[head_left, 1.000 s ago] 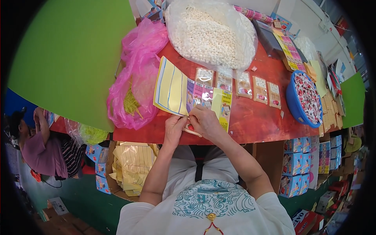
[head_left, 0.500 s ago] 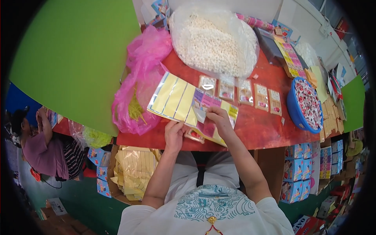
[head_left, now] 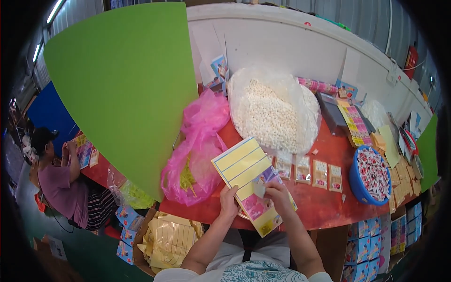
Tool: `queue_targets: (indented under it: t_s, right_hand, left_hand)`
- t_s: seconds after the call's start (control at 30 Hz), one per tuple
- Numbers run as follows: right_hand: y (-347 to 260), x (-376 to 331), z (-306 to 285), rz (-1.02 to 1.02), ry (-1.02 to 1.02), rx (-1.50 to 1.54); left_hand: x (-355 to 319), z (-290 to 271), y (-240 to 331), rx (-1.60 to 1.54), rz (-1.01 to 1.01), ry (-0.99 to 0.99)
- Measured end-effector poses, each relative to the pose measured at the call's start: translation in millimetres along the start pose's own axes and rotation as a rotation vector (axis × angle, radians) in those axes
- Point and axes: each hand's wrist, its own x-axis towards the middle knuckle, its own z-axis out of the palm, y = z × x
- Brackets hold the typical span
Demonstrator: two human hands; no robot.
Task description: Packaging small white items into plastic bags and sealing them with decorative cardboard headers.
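Above the table's front edge, my left hand [head_left: 229,203] is closed on the left edge of a printed sheet [head_left: 245,164], yellow with blue stripes at the upper part and pink, purple and yellow panels lower down. Over those panels, my right hand [head_left: 279,195] pinches a small pale piece [head_left: 259,189], possibly a sticker lifted from the sheet; its exact kind is unclear. Behind the sheet lies a row of small clear-covered packs [head_left: 302,170] with white pellets and pink print. The sheet partly hides the leftmost packs.
A large clear bag of white pellets [head_left: 272,113] stands at the back. On the left are a pink plastic bag [head_left: 202,127] and a green panel [head_left: 127,94]. A blue basin [head_left: 357,181] of small packets sits right. Below left, a carton [head_left: 143,239] holds yellow sheets. Another person [head_left: 61,174] sits far left.
The view has tipped upward, so more wall shows. The sheet has turned to slant more steeply down to the right, with both hands still on it and the pale piece still pinched.
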Motion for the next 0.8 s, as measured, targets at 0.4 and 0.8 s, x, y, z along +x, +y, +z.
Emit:
queue_targets:
  t_s: [0.4,0.8]
  right_hand:
    - [-64,-64,-174,-0.533,0.268,0.731]
    - [-66,-98,-116,-0.468,0.461,0.269]
  left_hand:
    - [111,37,27,-0.014,0.122,-0.02]
    - [135,97,26,0.754,0.532,-0.322]
